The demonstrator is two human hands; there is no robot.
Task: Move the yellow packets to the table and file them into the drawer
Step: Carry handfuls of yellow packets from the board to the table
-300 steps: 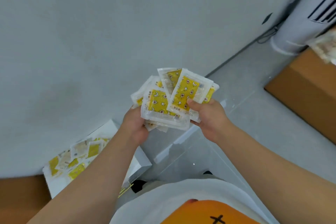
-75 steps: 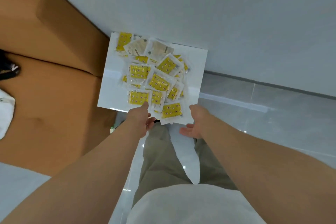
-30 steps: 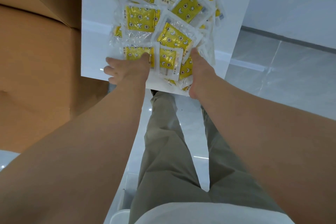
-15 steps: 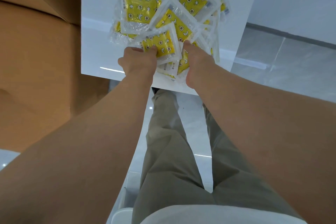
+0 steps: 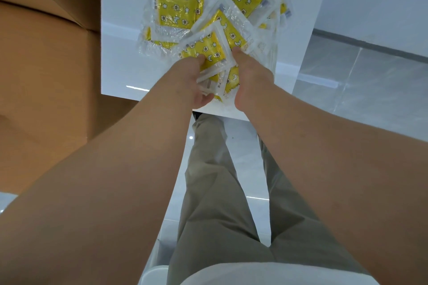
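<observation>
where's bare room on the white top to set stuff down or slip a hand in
Bare: left strip of white top, between cardboard boxes and yellow packets; another strip by its right edge. Crowded: middle, far end, and near edge, where left hand and right hand grip packets.

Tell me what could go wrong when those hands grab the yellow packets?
The yellow packets look slippery and lie loosely piled, so some may slide out between the left hand and the right hand. The grabbed bunch sits near the front edge of the white surface, so stragglers might fall onto the floor.
</observation>
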